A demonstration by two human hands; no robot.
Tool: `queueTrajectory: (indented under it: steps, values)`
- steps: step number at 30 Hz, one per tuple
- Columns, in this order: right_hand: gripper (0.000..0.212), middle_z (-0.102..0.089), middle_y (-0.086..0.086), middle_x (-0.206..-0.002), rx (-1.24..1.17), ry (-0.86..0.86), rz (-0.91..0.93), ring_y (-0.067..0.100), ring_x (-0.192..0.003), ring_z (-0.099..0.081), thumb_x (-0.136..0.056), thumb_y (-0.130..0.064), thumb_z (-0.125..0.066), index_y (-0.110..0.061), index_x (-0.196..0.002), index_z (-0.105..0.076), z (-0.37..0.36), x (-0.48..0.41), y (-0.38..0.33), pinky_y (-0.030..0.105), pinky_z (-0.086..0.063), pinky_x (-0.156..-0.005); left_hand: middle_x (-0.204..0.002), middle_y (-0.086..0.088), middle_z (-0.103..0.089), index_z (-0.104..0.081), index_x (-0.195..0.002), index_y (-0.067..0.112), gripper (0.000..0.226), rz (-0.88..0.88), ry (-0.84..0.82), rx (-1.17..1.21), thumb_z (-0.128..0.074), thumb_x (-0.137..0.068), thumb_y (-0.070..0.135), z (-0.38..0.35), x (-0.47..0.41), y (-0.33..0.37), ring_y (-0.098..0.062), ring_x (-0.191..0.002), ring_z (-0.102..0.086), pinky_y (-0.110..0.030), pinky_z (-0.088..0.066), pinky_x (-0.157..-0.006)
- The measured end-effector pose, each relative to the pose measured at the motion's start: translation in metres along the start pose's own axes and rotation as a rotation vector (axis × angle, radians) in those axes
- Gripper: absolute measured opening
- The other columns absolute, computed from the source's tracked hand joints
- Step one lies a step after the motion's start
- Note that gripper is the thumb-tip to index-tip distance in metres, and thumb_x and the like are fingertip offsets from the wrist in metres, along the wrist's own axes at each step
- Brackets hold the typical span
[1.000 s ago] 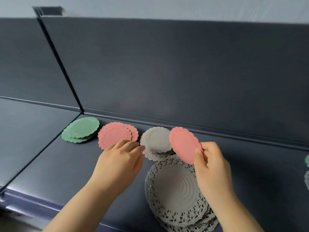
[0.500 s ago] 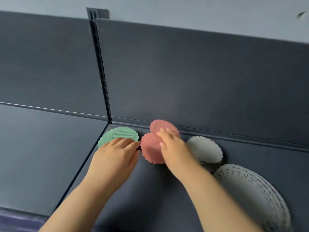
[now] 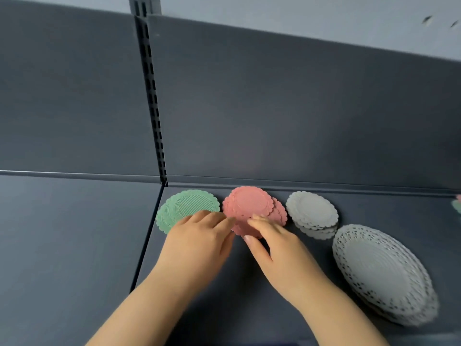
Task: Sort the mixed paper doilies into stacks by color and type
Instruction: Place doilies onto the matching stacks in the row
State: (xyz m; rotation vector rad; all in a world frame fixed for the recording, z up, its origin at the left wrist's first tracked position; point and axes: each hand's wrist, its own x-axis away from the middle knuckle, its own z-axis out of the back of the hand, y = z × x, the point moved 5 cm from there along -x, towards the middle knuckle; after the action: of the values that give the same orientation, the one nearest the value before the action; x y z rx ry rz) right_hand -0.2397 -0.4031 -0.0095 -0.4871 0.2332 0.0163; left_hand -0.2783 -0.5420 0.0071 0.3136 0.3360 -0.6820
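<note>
The pink doily stack [image 3: 249, 203] sits mid-frame on the shelf [image 3: 374, 211], between the green stack [image 3: 184, 208] and the small white stack [image 3: 311, 211]. The left hand [image 3: 199, 238] rests loose on the green edge and the right hand [image 3: 277, 248] lies flat on the pink one, neither grip holding anything.

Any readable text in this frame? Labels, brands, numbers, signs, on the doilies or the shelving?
None readable.
The green doilies, pink doilies, small white doilies and large lace doilies show embossed or cut patterns only, no print.
The shelf back panel and slotted upright are blank.
The dark marks on the wall are blurred smudges, not lettering.
</note>
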Motion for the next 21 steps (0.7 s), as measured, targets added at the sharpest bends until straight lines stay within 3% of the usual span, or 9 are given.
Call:
queueTrajectory:
  steps: [5, 8, 12, 17, 21]
  values:
    - [0.039, -0.041, -0.015, -0.141, -0.012, 0.001, 0.016, -0.001, -0.129, -0.031, -0.092, -0.039, -0.045, -0.029, -0.13, -0.046, -0.001, 0.007, -0.001, 0.007, -0.02, -0.097, -0.094, 0.01, -0.068, -0.068, -0.098, 0.025, 0.031, 0.009, -0.097, 0.008, -0.041, -0.088, 0.035, -0.004, 0.009, 0.007, -0.018, -0.085, -0.065, -0.033, -0.053, -0.068]
    - [0.039, -0.044, -0.012, -0.138, -0.031, 0.0, 0.016, 0.002, -0.128, -0.036, -0.091, -0.037, -0.047, -0.026, -0.128, -0.048, 0.0, 0.011, 0.002, 0.016, -0.028, -0.102, -0.094, 0.008, -0.069, -0.068, -0.099, 0.024, 0.026, 0.01, -0.084, 0.007, -0.05, -0.083, 0.034, -0.001, 0.016, 0.013, -0.019, -0.083, -0.065, -0.033, -0.054, -0.067]
    - [0.041, -0.044, -0.013, -0.138, -0.031, -0.006, 0.026, 0.001, -0.127, -0.036, -0.09, -0.039, -0.046, -0.028, -0.13, -0.047, 0.007, 0.023, 0.013, 0.013, -0.026, -0.099, -0.093, 0.007, -0.069, -0.068, -0.105, 0.023, 0.037, 0.029, -0.099, -0.006, -0.04, -0.083, 0.036, -0.001, 0.025, 0.029, -0.019, -0.082, -0.066, -0.033, -0.054, -0.066]
    - [0.045, -0.036, -0.017, -0.143, 0.014, 0.006, 0.025, -0.002, -0.132, -0.025, -0.09, -0.045, -0.04, -0.032, -0.133, -0.041, 0.03, 0.05, 0.041, 0.012, -0.018, -0.1, -0.094, 0.003, -0.071, -0.069, -0.104, 0.019, 0.028, 0.039, -0.129, -0.024, -0.068, -0.078, 0.029, -0.01, 0.031, 0.07, -0.022, -0.083, -0.067, -0.033, -0.055, -0.066]
    - [0.048, -0.03, -0.014, -0.147, 0.102, 0.002, 0.055, -0.002, -0.137, -0.014, -0.091, -0.044, -0.037, -0.028, -0.136, -0.038, 0.064, 0.092, 0.084, 0.009, -0.005, -0.103, -0.093, 0.004, -0.071, -0.069, -0.104, 0.019, 0.027, 0.018, -0.126, -0.008, -0.068, -0.079, 0.029, -0.021, 0.03, 0.142, -0.022, -0.082, -0.067, -0.034, -0.055, -0.066]
